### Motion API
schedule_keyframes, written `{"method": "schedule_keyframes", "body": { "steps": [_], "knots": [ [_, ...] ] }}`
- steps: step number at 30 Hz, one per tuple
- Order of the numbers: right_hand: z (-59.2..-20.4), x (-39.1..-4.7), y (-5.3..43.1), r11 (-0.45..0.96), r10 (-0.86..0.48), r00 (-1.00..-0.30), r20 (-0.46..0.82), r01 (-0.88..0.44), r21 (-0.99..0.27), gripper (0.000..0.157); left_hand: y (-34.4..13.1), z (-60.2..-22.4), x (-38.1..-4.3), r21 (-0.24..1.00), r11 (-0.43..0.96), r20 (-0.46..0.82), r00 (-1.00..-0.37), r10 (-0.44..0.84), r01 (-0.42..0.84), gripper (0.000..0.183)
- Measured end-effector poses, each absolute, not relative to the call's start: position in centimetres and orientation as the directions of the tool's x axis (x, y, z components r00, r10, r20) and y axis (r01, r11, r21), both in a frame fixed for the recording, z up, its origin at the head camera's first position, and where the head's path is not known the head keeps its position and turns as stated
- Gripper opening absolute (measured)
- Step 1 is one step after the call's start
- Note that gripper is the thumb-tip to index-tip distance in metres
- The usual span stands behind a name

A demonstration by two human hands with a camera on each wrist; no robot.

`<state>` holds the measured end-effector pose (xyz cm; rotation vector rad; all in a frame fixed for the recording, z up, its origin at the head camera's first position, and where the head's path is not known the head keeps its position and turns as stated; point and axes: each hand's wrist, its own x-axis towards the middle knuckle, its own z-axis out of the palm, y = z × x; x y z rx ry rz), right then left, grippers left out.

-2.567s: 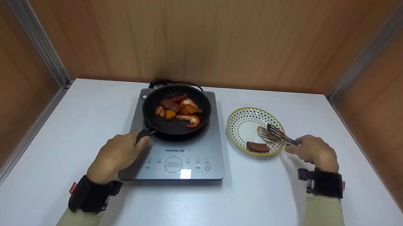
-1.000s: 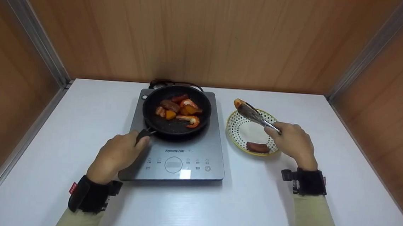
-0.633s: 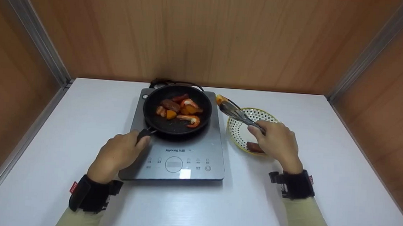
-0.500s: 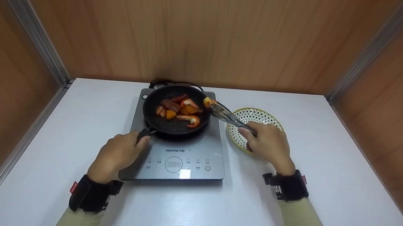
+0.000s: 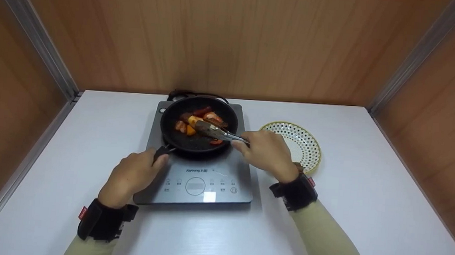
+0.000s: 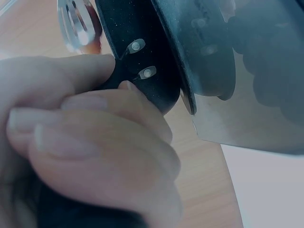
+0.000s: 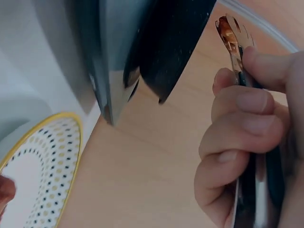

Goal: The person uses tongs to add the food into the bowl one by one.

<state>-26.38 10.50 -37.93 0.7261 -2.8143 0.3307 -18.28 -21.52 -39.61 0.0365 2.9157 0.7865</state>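
My left hand (image 5: pixel 132 177) grips the handle (image 5: pixel 163 151) of a black frying pan (image 5: pixel 182 140), fingers wrapped round it in the left wrist view. Over the pan, my right hand (image 5: pixel 266 152) holds metal tongs (image 5: pixel 219 133) with slotted ends. An orange-yellow food piece (image 5: pixel 194 120) shows at the tongs' tips; in the right wrist view a glossy orange-brown piece (image 7: pixel 227 32) sits between them. Shrimp (image 5: pixel 211 116), orange chunks (image 5: pixel 191 130) and reddish-brown meat (image 5: pixel 201 111) lie in the pan, partly hidden behind the tongs.
The pan stands on a grey induction cooker (image 5: pixel 208 166) with touch controls in front and a black cable (image 5: pixel 209 94) behind. To its right is a dotted, yellow-rimmed plate (image 5: pixel 310 149), partly covered by my right hand and wrist. Wooden panels (image 5: pixel 233 44) enclose the white table (image 5: pixel 204 234).
My right hand has lifted the food piece off the plate with the tongs and carried it left, over the pan. My left hand has stayed on the handle.
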Motion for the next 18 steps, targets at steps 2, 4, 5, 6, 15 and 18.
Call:
{"method": "schedule_keyframes", "body": {
  "steps": [2,4,5,6,15,18],
  "knots": [
    [-37.8,-26.6,9.4,0.858,-0.453,-0.859,0.238,-0.493,-0.146,0.043,-21.5,-39.6,-18.3,0.495,0.869,-0.104,-0.993,0.057,-0.002,0.042],
    [-37.6,-26.8,8.4,0.862,-0.459,-0.865,0.204,-0.489,-0.132,0.045,-21.5,-39.6,-18.3,0.49,0.872,-0.101,-0.993,0.058,0.001,0.043],
    [-37.6,-26.9,7.9,0.864,-0.463,-0.867,0.186,-0.488,-0.126,0.045,-21.4,-39.6,-18.3,0.488,0.873,-0.101,-0.993,0.058,0.001,0.042],
    [-37.5,-27.0,7.5,0.866,-0.465,-0.869,0.166,-0.486,-0.12,0.045,-21.4,-39.6,-18.4,0.487,0.874,-0.097,-0.993,0.06,0.005,0.043],
    [-36.7,-27.5,5.2,0.899,-0.427,-0.903,0.054,-0.43,-0.078,0.049,-21.1,-39.6,-18.4,0.499,0.866,-0.079,-0.995,0.067,0.019,0.042],
    [-36.5,-27.5,4.8,0.902,-0.424,-0.905,0.038,-0.425,-0.075,0.051,-21.0,-39.6,-18.5,0.497,0.868,-0.077,-0.995,0.07,0.022,0.043]
  ]
}}
